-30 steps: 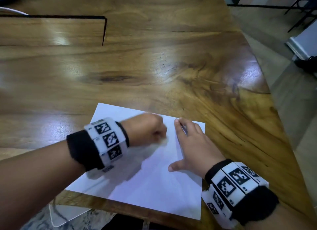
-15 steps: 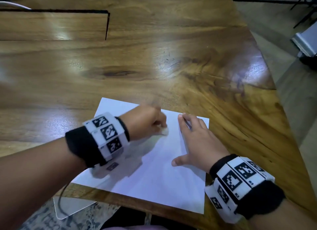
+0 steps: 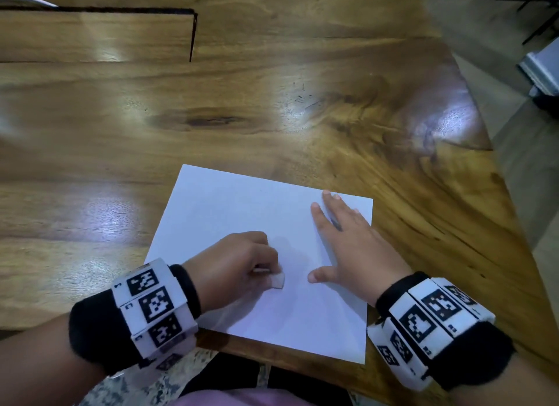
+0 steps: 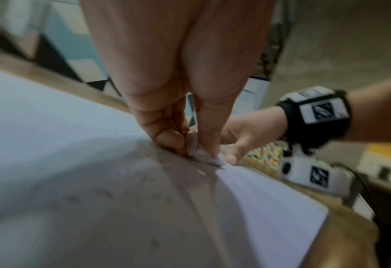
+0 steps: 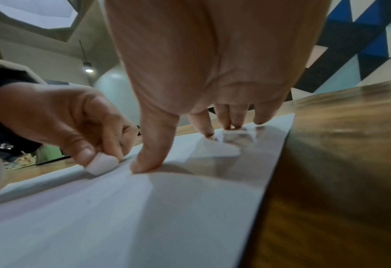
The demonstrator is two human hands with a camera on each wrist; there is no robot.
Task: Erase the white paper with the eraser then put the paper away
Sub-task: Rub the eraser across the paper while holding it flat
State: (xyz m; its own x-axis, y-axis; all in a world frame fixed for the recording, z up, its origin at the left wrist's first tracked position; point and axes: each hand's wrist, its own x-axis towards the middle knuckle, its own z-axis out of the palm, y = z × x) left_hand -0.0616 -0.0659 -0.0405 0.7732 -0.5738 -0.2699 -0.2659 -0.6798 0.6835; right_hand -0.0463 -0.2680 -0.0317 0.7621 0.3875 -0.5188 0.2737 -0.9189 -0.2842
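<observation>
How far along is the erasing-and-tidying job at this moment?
Done: nothing finished that shows. In hand: the left hand pinches the eraser against the paper, while the right hand presses the sheet flat. Faint marks show in the left wrist view. Left: finish erasing, then put the paper away; it lies on the table.

Soft light from above makes pale glare patches on the glossy brown wooden counter, both hands cast grey shadows on the white paper sheet, and the left wrist view is blurred with bent edges.
</observation>
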